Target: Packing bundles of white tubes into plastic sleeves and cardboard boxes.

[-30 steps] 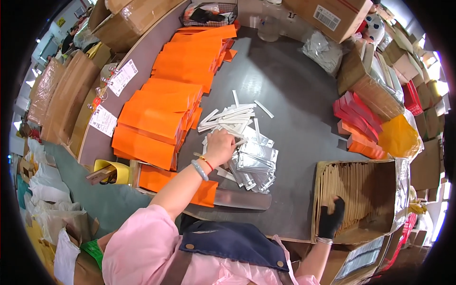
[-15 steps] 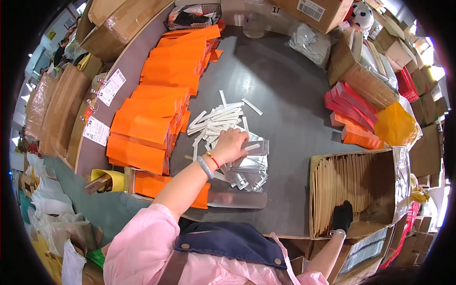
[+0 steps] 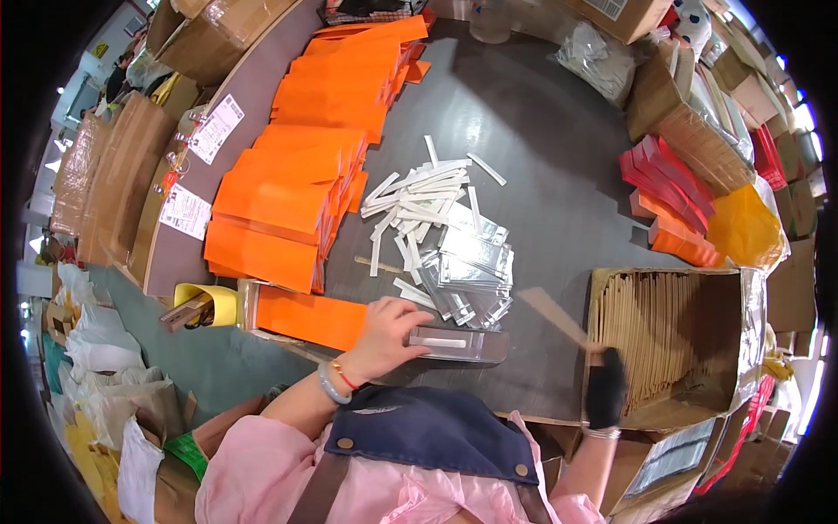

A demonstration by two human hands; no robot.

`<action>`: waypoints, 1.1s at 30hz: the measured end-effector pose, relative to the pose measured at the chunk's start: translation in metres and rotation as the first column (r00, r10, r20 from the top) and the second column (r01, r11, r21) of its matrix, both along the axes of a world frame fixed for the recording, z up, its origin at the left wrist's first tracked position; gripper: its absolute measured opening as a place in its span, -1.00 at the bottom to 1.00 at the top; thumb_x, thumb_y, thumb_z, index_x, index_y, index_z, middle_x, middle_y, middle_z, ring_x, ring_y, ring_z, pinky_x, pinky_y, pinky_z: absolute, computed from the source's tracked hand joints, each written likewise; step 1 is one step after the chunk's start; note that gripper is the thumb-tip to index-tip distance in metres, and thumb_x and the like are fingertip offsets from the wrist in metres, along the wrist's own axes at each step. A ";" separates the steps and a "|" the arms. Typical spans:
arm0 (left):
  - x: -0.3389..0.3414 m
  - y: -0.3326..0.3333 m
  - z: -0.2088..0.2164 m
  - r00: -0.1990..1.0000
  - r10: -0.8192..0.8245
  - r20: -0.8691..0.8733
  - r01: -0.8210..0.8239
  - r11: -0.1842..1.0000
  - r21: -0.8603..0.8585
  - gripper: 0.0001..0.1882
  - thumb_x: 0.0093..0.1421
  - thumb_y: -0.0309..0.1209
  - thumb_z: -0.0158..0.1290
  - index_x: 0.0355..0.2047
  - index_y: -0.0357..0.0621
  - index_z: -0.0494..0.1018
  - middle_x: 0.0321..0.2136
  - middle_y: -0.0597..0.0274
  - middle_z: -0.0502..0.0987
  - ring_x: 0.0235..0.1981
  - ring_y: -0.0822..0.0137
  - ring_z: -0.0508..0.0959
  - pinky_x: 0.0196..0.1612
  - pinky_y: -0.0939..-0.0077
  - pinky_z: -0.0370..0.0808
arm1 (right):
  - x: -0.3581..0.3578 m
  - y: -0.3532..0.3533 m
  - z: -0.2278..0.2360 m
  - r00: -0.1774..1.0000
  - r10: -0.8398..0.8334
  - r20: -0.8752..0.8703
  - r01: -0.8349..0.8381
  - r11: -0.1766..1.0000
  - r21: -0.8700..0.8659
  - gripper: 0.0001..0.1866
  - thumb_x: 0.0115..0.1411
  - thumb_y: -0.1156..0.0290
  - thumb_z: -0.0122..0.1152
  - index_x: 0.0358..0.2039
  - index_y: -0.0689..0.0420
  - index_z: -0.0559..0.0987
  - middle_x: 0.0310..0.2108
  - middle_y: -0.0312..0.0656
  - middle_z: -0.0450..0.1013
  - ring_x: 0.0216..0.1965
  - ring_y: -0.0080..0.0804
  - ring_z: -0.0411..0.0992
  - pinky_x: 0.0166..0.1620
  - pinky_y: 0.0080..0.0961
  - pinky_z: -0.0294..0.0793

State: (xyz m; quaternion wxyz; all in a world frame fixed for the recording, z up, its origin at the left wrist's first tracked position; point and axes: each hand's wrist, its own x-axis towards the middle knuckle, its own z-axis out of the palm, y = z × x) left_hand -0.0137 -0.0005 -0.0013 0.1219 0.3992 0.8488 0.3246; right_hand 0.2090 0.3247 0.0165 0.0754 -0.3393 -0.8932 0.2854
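The left hand [image 3: 384,336] reaches in over the near edge of the tabletop [image 3: 559,218], thumb and fingers pinched about the left end of a clear packet [image 3: 449,341] with a white strip inside. The packet lies over a clear plastic tray [image 3: 496,348], set along that near edge; whether it touches the tray floor I cannot tell. Orange sleeves [image 3: 310,319] fill the tray's left part, right up against the hand.

The right hand [image 3: 605,389], in a black glove, is well apart from the left, at the tabletop's near right corner, fingertips clamped on the near end of a tan card [image 3: 552,314], which slants out over the tabletop. Just beside it, an open carton [image 3: 740,349] of upright tan cards takes up that corner.

The open room is a grey stretch running from the far edge down between the silvery packets [image 3: 476,262] and the right edge, narrowing near the carton. Orange envelopes [image 3: 271,196] crowd the left edge.

Blur softens the tan card's outline; its gripped end is covered by the fingers. The glove hides part of the carton's left side. The wire basket [image 3: 371,15] at the far left corner is cut off above.
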 end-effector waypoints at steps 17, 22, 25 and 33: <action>0.011 -0.005 0.000 0.970 -0.128 -0.208 0.103 0.987 -0.126 -0.18 -0.31 -0.27 0.41 0.05 -0.14 0.42 0.02 0.18 0.40 0.03 0.11 0.35 0.11 0.15 0.28 | -0.079 -0.083 -0.066 0.886 0.437 -0.151 -0.436 0.899 0.042 -0.80 0.04 0.53 0.32 -0.26 0.15 0.62 -0.32 -0.09 0.52 -0.25 -0.22 0.51 -0.17 -0.41 0.48; 0.006 0.008 -0.005 0.958 -0.164 -0.234 0.146 0.985 -0.092 -0.39 -0.09 -0.28 0.27 0.04 -0.08 0.43 -0.04 0.18 0.41 0.00 0.13 0.38 0.05 0.23 0.29 | -0.116 -0.167 -0.052 0.871 0.243 -0.427 -0.466 0.683 -0.562 -0.64 0.01 0.48 0.35 -0.14 0.16 0.51 -0.23 -0.01 0.46 -0.19 -0.05 0.48 -0.13 -0.26 0.48; 0.002 0.005 -0.004 0.925 -0.231 -0.302 0.187 0.968 -0.167 -0.56 0.03 -0.30 0.13 -0.02 0.03 0.47 -0.09 0.14 0.42 -0.05 0.12 0.40 0.00 0.26 0.31 | -0.116 -0.138 -0.030 0.810 0.512 -0.285 -0.512 0.855 0.080 -0.50 -0.12 0.25 0.46 -0.15 0.10 0.52 -0.19 -0.13 0.46 -0.12 -0.13 0.43 -0.04 -0.20 0.36; -0.076 -0.017 0.074 0.857 -0.400 -0.325 0.350 0.915 -0.204 -0.92 -0.04 -0.46 0.09 -0.55 -0.04 0.39 -0.38 0.15 0.41 -0.34 0.09 0.45 -0.30 0.21 0.38 | -0.095 -0.094 -0.004 0.870 0.491 -0.032 -0.479 0.860 0.179 -0.40 -0.24 0.12 0.50 -0.17 0.04 0.49 -0.25 -0.20 0.44 -0.13 -0.15 0.40 -0.01 -0.14 0.26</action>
